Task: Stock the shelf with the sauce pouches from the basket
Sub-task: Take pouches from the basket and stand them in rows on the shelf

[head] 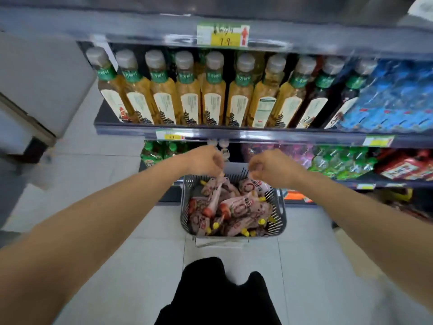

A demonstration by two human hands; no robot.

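Left hand (203,160) pinches one pouch (216,195), right hand (269,168) grips a second pouch (259,185), above one basket (280,207)

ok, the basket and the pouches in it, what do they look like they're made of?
Basket: moulded plastic by the look, matte grey, with thin slatted walls in one piece with the rim. Pouches: soft printed film, slightly glossy and creased. The pouch pinched by the left hand hangs limp. Their yellow and red caps look like hard plastic, though they are too small to be sure.

Well above my left hand (203,160): shelf price tag (223,35), "7.9" on yellow. Print on bottles (213,106), pouches (243,204) unreadable.
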